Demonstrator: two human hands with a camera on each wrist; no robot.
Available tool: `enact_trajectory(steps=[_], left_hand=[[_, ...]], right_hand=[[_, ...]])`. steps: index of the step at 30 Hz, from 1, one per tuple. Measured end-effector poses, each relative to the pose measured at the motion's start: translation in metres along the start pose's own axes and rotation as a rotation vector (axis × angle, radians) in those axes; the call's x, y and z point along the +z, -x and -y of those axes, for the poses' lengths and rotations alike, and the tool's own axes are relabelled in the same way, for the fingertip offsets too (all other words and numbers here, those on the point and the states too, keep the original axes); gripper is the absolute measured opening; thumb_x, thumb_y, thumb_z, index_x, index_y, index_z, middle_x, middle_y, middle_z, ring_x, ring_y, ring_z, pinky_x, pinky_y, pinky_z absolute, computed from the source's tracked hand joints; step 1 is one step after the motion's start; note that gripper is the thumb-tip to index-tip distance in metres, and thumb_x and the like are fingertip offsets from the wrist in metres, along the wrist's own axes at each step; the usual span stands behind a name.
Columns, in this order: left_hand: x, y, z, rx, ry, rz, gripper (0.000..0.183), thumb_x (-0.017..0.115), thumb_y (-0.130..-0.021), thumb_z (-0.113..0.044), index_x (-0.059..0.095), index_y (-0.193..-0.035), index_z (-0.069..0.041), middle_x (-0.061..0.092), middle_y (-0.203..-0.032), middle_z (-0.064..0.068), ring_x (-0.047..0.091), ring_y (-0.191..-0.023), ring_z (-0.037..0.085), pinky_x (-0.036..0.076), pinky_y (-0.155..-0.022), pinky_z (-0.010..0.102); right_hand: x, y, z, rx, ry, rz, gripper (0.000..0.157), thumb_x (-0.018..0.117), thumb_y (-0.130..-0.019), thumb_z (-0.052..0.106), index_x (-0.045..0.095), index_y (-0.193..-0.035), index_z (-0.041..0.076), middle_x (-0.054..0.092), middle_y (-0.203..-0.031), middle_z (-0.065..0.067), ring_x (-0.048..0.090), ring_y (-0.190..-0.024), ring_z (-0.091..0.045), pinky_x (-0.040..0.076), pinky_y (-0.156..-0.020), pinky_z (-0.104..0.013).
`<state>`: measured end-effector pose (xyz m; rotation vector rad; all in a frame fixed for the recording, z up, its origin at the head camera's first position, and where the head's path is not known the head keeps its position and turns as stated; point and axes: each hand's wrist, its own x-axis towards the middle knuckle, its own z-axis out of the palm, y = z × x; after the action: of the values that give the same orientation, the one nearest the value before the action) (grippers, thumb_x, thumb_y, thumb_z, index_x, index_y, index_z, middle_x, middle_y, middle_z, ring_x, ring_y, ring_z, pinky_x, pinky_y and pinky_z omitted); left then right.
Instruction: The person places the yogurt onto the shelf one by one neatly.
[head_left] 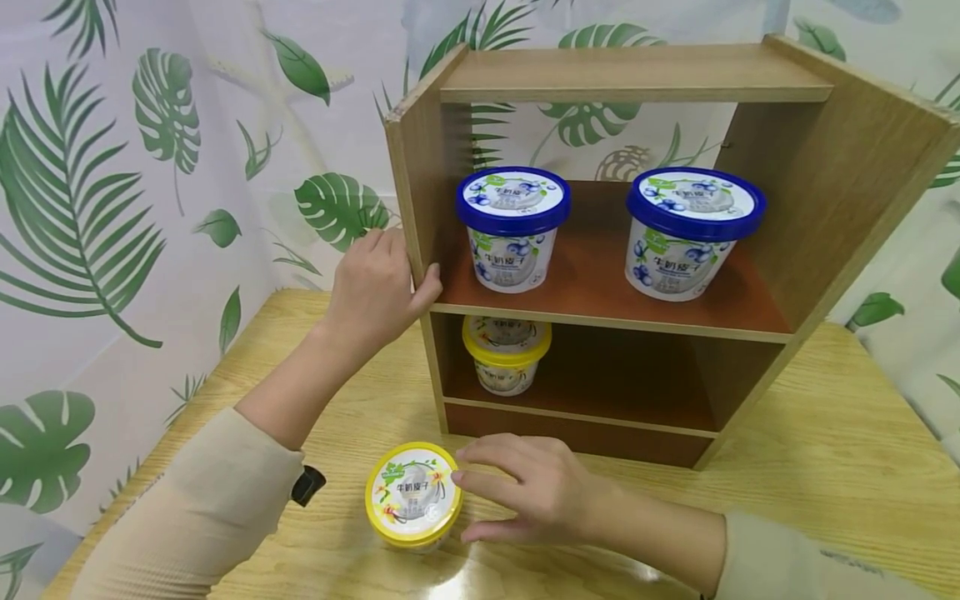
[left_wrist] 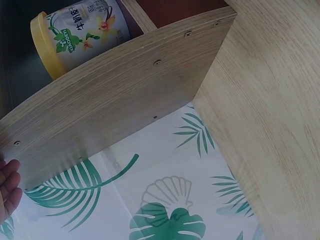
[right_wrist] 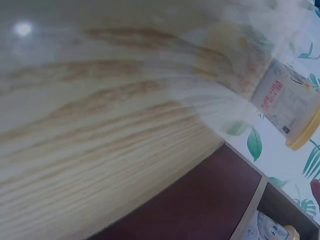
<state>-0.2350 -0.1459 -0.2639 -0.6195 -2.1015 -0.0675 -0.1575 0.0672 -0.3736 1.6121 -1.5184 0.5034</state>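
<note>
A wooden shelf unit (head_left: 615, 321) stands on the table. My left hand (head_left: 378, 283) grips the front edge of its left side panel, thumb on the inner side; in the left wrist view only fingertips (left_wrist: 9, 187) show, at the panel's outer face. In front of the shelf, a yellow-lidded tub (head_left: 414, 496) with orange flowers on its label stands upright on the table; its side (right_wrist: 287, 102) shows in the right wrist view. Beside it is my right hand (head_left: 532, 487), thumb and fingers spread apart, fingertips right at the lid's right rim.
Two blue-lidded tubs (head_left: 513, 229) (head_left: 690, 233) with blueberry prints sit apart on the upper shelf board. On the lower level, another yellow-lidded tub (head_left: 507, 354) stands at the left. Leaf-patterned wall covering (head_left: 247, 167) rises behind the wood-grain table (head_left: 330, 417).
</note>
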Motion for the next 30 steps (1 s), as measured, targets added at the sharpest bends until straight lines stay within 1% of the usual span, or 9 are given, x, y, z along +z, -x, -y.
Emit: enact_trajectory(steps=[5,9,16,24,30], left_hand=[[0.0,0.0,-0.001,0.0,0.005,0.001,0.032,0.057,-0.085,-0.024,0.057,-0.081,0.008,0.058,-0.07,0.018,0.055,-0.066,0.032,0.048,-0.058,0.039],[0.0,0.0,-0.001,-0.001,0.005,0.001,0.032,0.057,-0.085,-0.024,0.057,-0.082,0.009,0.058,-0.071,0.018,0.055,-0.066,0.031,0.048,-0.058,0.039],[0.0,0.0,0.001,0.0,-0.003,0.001,0.033,0.057,-0.085,-0.024,0.057,-0.082,0.008,0.058,-0.07,0.018,0.055,-0.065,0.031,0.047,-0.057,0.038],[0.0,-0.001,-0.001,-0.007,0.005,0.008,0.031,0.058,-0.085,-0.023,0.056,-0.08,0.008,0.057,-0.068,0.017,0.055,-0.065,0.032,0.047,-0.058,0.039],[-0.001,-0.001,-0.001,-0.004,0.018,-0.004,0.032,0.059,-0.084,-0.023,0.056,-0.079,0.008,0.058,-0.068,0.017,0.055,-0.064,0.032,0.047,-0.058,0.04]], right_hand=[[0.004,0.002,0.004,-0.022,-0.002,0.024,0.046,0.067,-0.081,0.049,0.068,-0.102,0.008,0.068,-0.099,-0.01,0.068,-0.09,-0.019,0.054,-0.077,-0.026],[0.006,-0.002,0.008,-0.052,-0.009,0.04,0.046,0.066,-0.082,0.049,0.068,-0.102,0.007,0.069,-0.1,-0.009,0.068,-0.09,-0.019,0.054,-0.079,-0.025],[0.014,0.0,0.012,-0.068,0.016,0.063,0.048,0.059,-0.086,0.053,0.068,-0.103,0.009,0.069,-0.101,-0.009,0.067,-0.091,-0.019,0.053,-0.078,-0.024],[0.023,0.007,0.015,-0.054,0.049,0.061,0.045,0.062,-0.083,0.053,0.07,-0.099,0.012,0.068,-0.105,-0.01,0.068,-0.092,-0.02,0.055,-0.073,-0.024],[0.028,0.01,0.017,-0.079,0.045,0.029,0.039,0.063,-0.084,0.049,0.071,-0.094,0.012,0.07,-0.099,-0.007,0.069,-0.088,-0.018,0.054,-0.075,-0.023]])
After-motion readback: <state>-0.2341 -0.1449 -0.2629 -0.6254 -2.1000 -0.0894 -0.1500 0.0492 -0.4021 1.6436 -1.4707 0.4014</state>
